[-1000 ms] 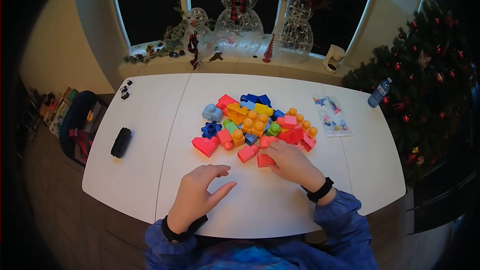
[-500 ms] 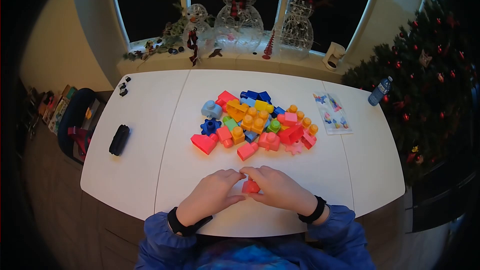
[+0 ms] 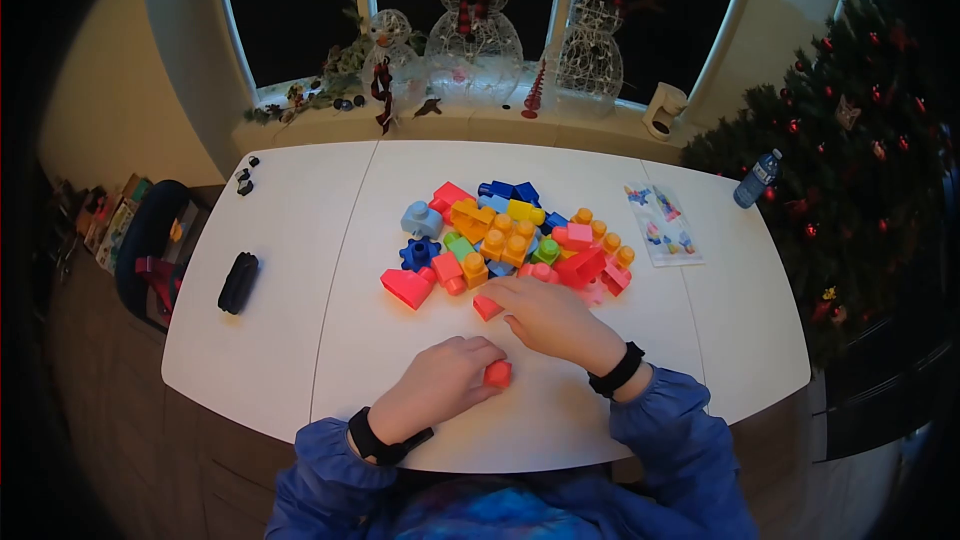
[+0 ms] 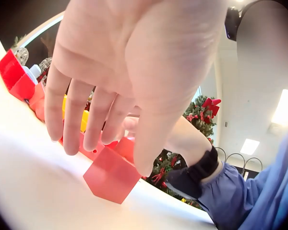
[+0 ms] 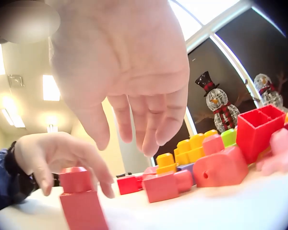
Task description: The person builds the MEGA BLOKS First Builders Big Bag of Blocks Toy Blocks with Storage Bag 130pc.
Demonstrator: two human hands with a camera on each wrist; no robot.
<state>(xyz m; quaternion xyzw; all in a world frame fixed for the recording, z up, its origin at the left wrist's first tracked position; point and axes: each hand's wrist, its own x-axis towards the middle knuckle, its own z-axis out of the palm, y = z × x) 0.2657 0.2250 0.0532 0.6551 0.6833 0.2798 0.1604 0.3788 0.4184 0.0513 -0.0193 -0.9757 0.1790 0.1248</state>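
A small red block [image 3: 497, 373] stands upright on the white table [image 3: 400, 440]. My left hand [image 3: 440, 388] is beside it, thumb and fingers spread around it; in the right wrist view gaps show between the block [image 5: 81, 201] and the digits on either side. Farther forward, my right hand [image 3: 560, 318] reaches over the near edge of the block pile with fingers extended downward. Its fingertips overlap another red block [image 3: 487, 307] in the head view. The right wrist view shows that block [image 5: 163, 187] lying on its side, below the hand's loose fingers.
Behind the hands is a pile of colourful blocks, with orange blocks [image 3: 505, 240], a blue gear-shaped piece [image 3: 420, 254] and a large red block [image 3: 408, 287]. A picture sheet [image 3: 665, 225] and water bottle [image 3: 758, 178] lie to the right. At left sits a black case [image 3: 238, 283].
The right hand brought a red block from the pile to the left hand, released it there, and moved forward again to the pile's near edge. The left hand has stayed close by the block.
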